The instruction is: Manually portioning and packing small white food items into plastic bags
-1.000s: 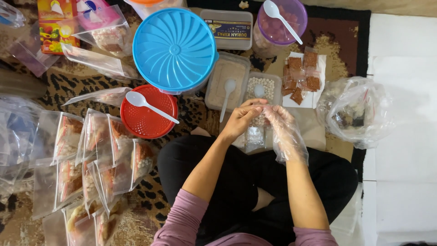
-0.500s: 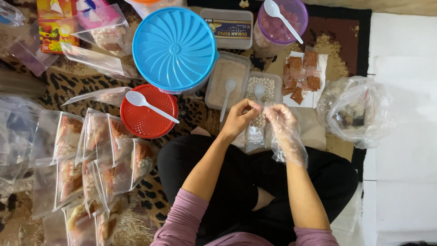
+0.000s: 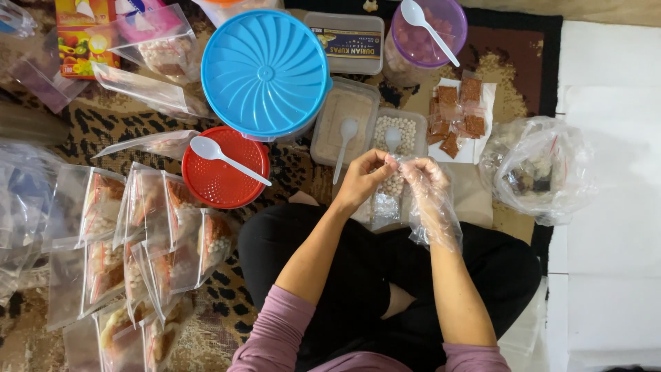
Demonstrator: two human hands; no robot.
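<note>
A: What lies underneath?

B: A leopard-print mat (image 3: 103, 131), with white floor (image 3: 606, 207) at the right edge.

A: And the small clear bag (image 3: 390, 196)?

B: Centre frame, holding pale round pieces. The bare left hand (image 3: 363, 180) pinches its top edge; the right hand (image 3: 428, 187), in a plastic glove, grips the other side.

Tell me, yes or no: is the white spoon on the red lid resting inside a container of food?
No. The white spoon lies across the top of the closed red lid, not inside any container.
</note>
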